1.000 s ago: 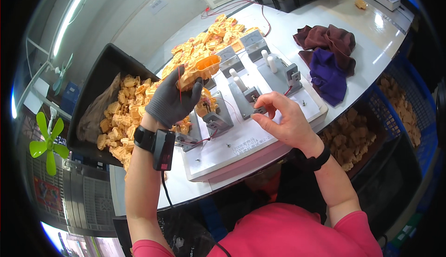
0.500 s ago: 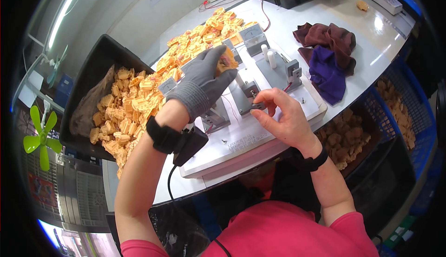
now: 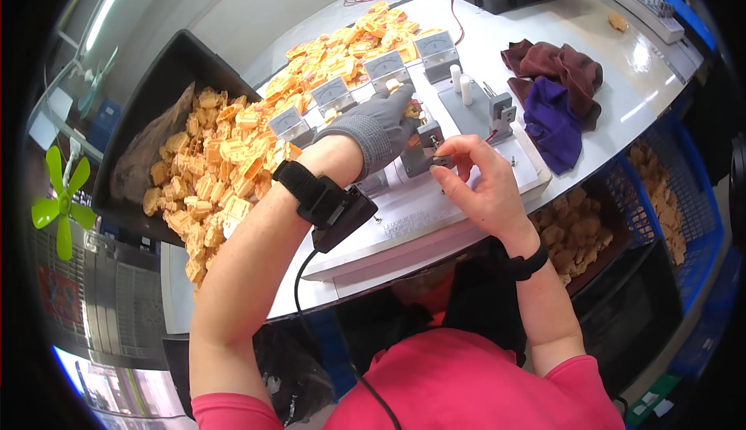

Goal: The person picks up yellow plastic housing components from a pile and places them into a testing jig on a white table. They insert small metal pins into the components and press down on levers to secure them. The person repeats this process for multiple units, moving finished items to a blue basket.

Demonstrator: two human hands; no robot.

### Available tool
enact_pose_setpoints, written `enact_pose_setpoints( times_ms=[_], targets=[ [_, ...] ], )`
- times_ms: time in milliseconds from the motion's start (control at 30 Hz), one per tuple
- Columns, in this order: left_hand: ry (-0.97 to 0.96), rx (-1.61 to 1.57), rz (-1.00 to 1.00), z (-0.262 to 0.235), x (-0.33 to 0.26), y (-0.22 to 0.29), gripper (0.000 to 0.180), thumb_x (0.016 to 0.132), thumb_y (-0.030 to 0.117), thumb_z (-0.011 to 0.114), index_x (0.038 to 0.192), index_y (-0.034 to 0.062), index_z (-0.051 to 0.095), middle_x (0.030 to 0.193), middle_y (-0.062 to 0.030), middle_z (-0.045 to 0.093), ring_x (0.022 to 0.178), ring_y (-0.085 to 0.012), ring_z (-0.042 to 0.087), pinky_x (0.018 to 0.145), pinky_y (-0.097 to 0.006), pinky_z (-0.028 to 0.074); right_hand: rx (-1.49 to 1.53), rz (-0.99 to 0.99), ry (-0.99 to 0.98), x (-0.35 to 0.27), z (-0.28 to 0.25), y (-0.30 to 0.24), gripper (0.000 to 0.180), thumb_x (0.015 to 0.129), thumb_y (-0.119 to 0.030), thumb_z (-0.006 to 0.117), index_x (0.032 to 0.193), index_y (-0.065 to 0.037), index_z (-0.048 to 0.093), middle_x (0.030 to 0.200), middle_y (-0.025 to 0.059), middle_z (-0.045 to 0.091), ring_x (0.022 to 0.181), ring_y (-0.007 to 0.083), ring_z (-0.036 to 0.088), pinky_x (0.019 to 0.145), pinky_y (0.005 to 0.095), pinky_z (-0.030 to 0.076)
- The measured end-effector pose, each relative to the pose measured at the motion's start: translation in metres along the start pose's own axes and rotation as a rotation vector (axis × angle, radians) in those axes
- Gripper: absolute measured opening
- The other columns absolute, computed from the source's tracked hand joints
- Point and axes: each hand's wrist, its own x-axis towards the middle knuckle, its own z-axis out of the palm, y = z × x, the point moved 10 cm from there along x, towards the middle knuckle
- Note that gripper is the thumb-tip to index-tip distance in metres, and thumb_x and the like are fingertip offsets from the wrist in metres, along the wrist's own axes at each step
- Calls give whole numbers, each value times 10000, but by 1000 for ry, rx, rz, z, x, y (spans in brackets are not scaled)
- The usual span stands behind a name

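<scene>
My left hand [image 3: 379, 125], in a grey knit glove, is closed on a yellow-orange plastic part [image 3: 414, 109] at a grey test fixture [image 3: 413, 160]. Its fingers hide much of the part. My bare right hand [image 3: 483, 185] pinches a small dark lever [image 3: 441, 160] on the front of that fixture between thumb and forefinger. Behind my left hand stand several analog panel meters [image 3: 386, 69] in a row. To the right is another grey fixture [image 3: 458, 111] with two white posts and nothing on it. The fixtures sit on a thick white board [image 3: 412, 236].
Similar yellow parts lie heaped on the table [image 3: 346, 49] and spill from a tilted black bin [image 3: 167, 61] at left. Brown and purple cloths [image 3: 556, 119] lie at right. Below the table's right edge stands a blue crate [image 3: 688, 174]. A cable [image 3: 298, 298] hangs from my left wrist.
My left hand has moved right and down with the yellow plastic part, bringing it to the fixture. The meters behind now show more fully. My right hand keeps its pinch on the lever.
</scene>
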Motion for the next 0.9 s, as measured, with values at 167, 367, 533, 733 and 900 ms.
enact_pose_setpoints(
  times_ms=[167, 367, 533, 733, 900],
  targets=[
    [325, -220, 186, -30, -77, 21, 566, 1006, 267, 559, 1503, 60, 381, 1376, -203, 562, 1209, -312, 590, 1000, -386, 476, -56, 39, 155, 0, -11, 2, 217, 897, -91, 705, 1096, -53, 627, 900, 44, 638, 695, 102, 555, 665, 262, 485],
    [745, -1295, -220, -11, -206, -95, 465, 1043, 187, 507, 1482, 63, 421, 1322, -113, 600, 1157, -194, 608, 994, -351, 495, -98, 32, 169, -5, -17, 10, 127, 925, -91, 676, 1020, -24, 625, 859, 50, 638, 740, 118, 594, 688, 277, 491],
    [1007, -1294, -572, 72, -270, -179, 358, 1022, 162, 542, 1354, 27, 541, 1169, -61, 636, 1051, -153, 614, 932, -316, 510, -178, 114, 49, -2, 0, 5, 91, 922, -87, 675, 955, -14, 631, 833, 60, 626, 740, 142, 614, 658, 285, 483],
    [768, -916, -474, 110, -242, -169, 332, 934, 94, 649, 1259, 39, 616, 1189, -52, 567, 1034, -124, 557, 874, -254, 458, -499, -6, -213, 1, 23, -9, 81, 867, -81, 695, 913, -19, 672, 860, 96, 627, 793, 258, 622, 751, 363, 488],
    [824, -1325, -409, 141, -228, -184, 423, 910, 52, 615, 1327, 29, 549, 1239, -40, 543, 991, -118, 520, 918, -268, 440, -626, -26, -348, -4, 32, -7, 88, 860, -81, 694, 919, -16, 689, 915, 103, 627, 921, 295, 605, 843, 387, 473]
  ],
)
